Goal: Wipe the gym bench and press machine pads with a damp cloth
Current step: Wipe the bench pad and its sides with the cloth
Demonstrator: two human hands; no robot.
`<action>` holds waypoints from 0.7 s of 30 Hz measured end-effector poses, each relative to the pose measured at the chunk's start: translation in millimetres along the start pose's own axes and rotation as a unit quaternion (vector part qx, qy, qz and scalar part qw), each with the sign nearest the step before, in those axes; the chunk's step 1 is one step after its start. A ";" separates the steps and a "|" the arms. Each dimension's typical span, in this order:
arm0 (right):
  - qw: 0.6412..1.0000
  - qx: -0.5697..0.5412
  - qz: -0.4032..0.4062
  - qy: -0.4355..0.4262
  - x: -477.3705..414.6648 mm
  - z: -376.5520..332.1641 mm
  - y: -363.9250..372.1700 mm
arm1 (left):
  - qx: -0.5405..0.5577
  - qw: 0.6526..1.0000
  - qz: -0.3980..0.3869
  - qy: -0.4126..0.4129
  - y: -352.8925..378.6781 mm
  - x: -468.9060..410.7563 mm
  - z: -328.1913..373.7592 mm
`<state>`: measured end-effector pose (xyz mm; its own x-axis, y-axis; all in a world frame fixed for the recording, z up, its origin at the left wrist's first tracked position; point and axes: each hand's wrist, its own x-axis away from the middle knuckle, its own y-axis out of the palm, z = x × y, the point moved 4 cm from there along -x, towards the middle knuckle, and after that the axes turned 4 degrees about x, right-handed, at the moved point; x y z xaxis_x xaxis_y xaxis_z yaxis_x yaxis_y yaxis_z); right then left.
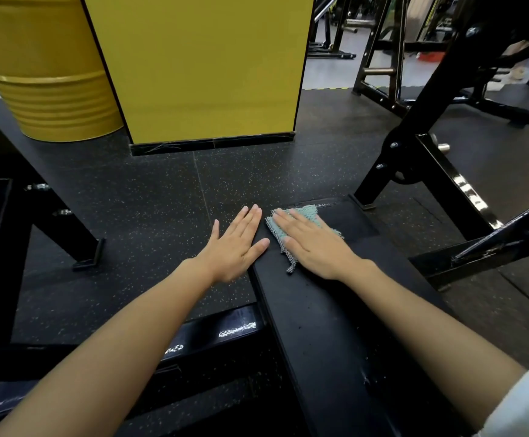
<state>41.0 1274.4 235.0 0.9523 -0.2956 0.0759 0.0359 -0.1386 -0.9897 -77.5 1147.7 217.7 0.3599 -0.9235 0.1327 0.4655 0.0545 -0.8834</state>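
Teal knitted cloth (pixel 309 213) lies pressed under our flat right hand (pixel 315 247) at mid-frame; the long black bench pad (pixel 335 313) runs toward lower right. Left hand (pixel 236 246), flat beside it, holds nothing.

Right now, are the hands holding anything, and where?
Nothing is gripped. The right hand presses flat on the middle of the cloth on the bench; the left hand lies open.

A yellow drum (pixel 45 89) stands far left beside a yellow pillar (pixel 200 64). Speckled black rubber floor (pixel 149 197) spreads below; a black rack (pixel 379 58) stands far right.
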 end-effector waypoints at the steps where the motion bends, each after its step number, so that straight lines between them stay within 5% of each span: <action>1: 1.000 -0.003 -0.001 0.005 1.3 6.8 -1.3 | 0.000 1.000 -0.001 0.000 -0.4 0.3 0.1; 12: 0.984 0.014 0.008 0.176 23.1 85.3 -5.9 | 0.017 1.000 -0.006 0.009 0.2 -1.1 -2.6; 21: 0.999 0.022 -0.006 0.039 17.5 -24.3 7.5 | 0.026 1.000 -0.002 0.014 -0.8 -5.4 -5.2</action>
<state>50.6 1245.2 231.9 0.9256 -0.3664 0.0955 0.0621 -0.1020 -0.9928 -84.0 1150.7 215.3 0.3360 -0.9338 0.1231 0.5093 0.0701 -0.8577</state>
